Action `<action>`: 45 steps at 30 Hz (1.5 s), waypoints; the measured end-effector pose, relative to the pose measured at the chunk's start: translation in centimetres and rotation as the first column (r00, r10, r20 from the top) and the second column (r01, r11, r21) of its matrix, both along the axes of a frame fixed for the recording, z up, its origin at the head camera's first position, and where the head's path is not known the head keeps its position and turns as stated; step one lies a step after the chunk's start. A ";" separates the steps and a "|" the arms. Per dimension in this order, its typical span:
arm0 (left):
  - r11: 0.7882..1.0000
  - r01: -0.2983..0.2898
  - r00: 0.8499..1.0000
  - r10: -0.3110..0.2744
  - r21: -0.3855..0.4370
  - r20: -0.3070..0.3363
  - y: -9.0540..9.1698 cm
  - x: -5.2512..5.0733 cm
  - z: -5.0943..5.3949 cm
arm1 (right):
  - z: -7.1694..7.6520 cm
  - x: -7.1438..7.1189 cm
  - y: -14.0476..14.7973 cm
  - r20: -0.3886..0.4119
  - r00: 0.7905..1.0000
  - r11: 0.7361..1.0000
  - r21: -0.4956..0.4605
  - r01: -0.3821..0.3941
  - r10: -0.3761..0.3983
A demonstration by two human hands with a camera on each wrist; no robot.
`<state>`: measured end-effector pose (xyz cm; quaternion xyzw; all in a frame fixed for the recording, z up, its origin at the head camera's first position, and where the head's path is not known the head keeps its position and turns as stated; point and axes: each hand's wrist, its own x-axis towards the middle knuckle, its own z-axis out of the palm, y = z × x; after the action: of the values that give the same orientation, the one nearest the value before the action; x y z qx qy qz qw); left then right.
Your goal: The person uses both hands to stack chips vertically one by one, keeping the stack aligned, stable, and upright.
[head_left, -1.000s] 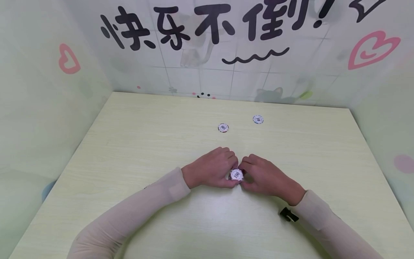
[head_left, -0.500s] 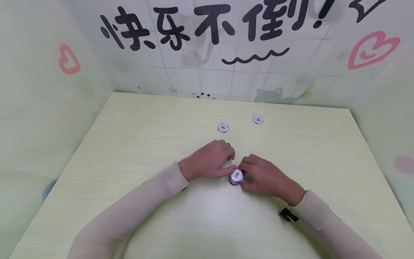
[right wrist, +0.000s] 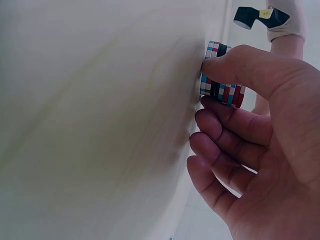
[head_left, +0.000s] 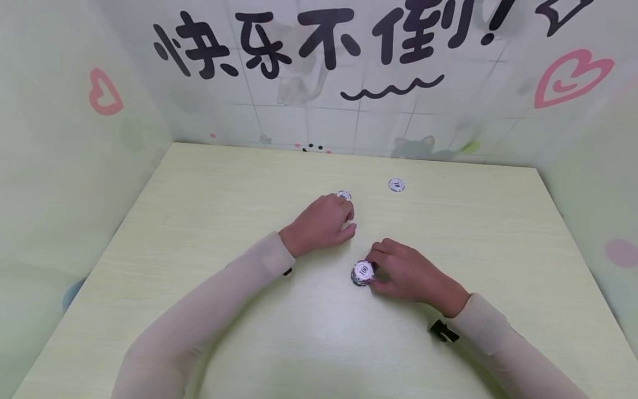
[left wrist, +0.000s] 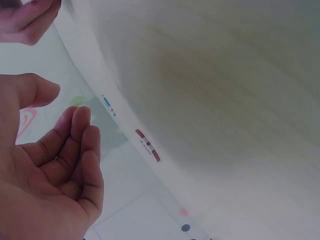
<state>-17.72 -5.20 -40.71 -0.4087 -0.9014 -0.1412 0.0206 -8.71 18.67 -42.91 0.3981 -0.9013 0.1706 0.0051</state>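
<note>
A stack of poker chips (head_left: pixel 363 272), its top one marked 100, stands upright on the table. My right hand (head_left: pixel 406 271) pinches it between thumb and forefinger; in the right wrist view the stack (right wrist: pixel 233 96) shows red, blue, black and white edges. My left hand (head_left: pixel 319 226) is over the table beyond the stack, fingers loosely bent and holding nothing. Just past its knuckles lies a single 100 poker chip (head_left: pixel 344 195), partly covered by the hand. In the left wrist view this red-edged chip (left wrist: pixel 148 145) is apart from the fingers.
Farther back and to the right, a poker chip marked 10 (head_left: pixel 396 185) lies flat. Printed walls enclose the pale wooden table (head_left: pixel 239 183) at the back and sides. A black clip (head_left: pixel 443 331) is at my right sleeve.
My left hand has let go of the stack and moved away from me and leftward, toward the single 100 chip. My right hand has stayed on the stack.
</note>
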 end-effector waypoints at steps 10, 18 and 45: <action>0.986 -0.123 0.990 0.114 -0.111 -0.086 0.3 -2.5 -0.3 | -0.1 0.0 0.0 -0.017 1.000 1.000 -0.004 -0.010 0.010; 0.954 -0.206 0.978 0.192 -0.220 -0.082 0.6 -3.9 -0.5 | 0.0 0.0 0.0 0.008 1.000 1.000 0.013 0.004 -0.004; 0.921 -0.252 0.958 0.281 -0.296 0.058 0.7 -5.3 -0.9 | -0.1 0.5 -0.4 0.045 0.999 1.000 0.011 0.019 -0.019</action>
<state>-22.98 -4.49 -41.65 -0.2733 -0.9594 -0.0256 -0.0644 -8.25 18.29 -43.04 0.3857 -0.9058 0.1748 -0.0156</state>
